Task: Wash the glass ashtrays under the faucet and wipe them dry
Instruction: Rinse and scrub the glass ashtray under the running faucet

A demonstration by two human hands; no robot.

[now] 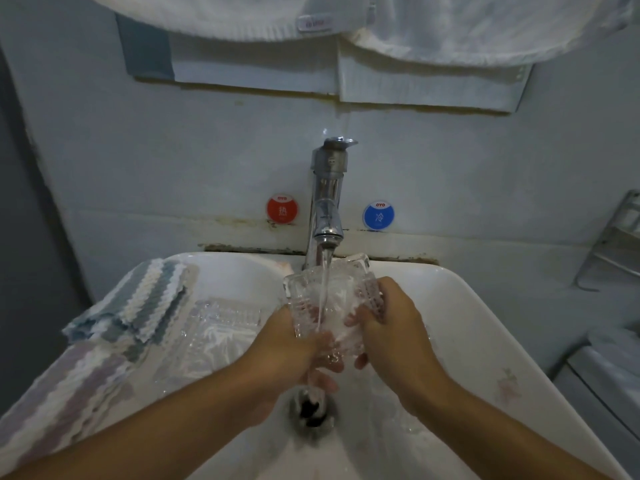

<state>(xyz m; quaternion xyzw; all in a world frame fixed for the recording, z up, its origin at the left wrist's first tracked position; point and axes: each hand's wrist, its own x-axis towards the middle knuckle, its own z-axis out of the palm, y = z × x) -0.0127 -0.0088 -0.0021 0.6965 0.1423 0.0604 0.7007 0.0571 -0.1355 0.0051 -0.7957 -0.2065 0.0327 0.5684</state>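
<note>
Both hands are gripping one glass ashtray [332,299] over the white sink [467,317], left hand [294,344] and right hand [394,327] curling round its sides while water from the faucet [327,202] is pouring into it. A second ashtray [214,337] is lying in the basin's left side, just beside the striped cloths [138,306] draping over the left rim.

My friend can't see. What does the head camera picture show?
Two hands, left hand and right hand, hold a glass ashtray under water running from the faucet. Another glass ashtray lies in the white sink, beside striped cloths.
</note>
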